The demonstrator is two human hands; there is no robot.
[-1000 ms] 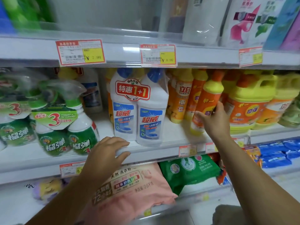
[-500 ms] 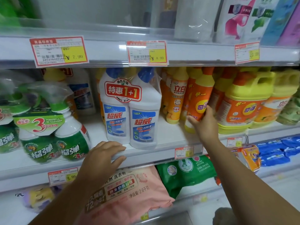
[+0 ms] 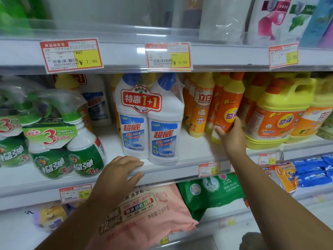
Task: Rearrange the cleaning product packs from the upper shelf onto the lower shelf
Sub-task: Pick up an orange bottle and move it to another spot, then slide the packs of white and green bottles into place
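My right hand (image 3: 231, 137) grips the lower part of an orange dish-soap bottle (image 3: 229, 107) with a yellow base, standing on the middle shelf (image 3: 189, 156) among other orange and yellow bottles. My left hand (image 3: 119, 173) rests on the front edge of that shelf, fingers curled over the rail, just left of a white twin pack of toilet cleaner (image 3: 149, 121) with blue caps and a red "1+1" label. On the lower shelf lie a pink detergent bag (image 3: 144, 213) and a green bag (image 3: 212, 193).
Green spray-cleaner packs (image 3: 66, 141) fill the left of the middle shelf. Big yellow-and-orange jugs (image 3: 275, 114) stand at the right. Blue packs (image 3: 311, 170) sit lower right. The top shelf holds white and coloured refill pouches (image 3: 270, 18). Price tags (image 3: 72, 55) line the rails.
My right hand has closed round the orange bottle, which it was only reaching toward a second ago. My left hand stays on the shelf edge. The view has shifted slightly.
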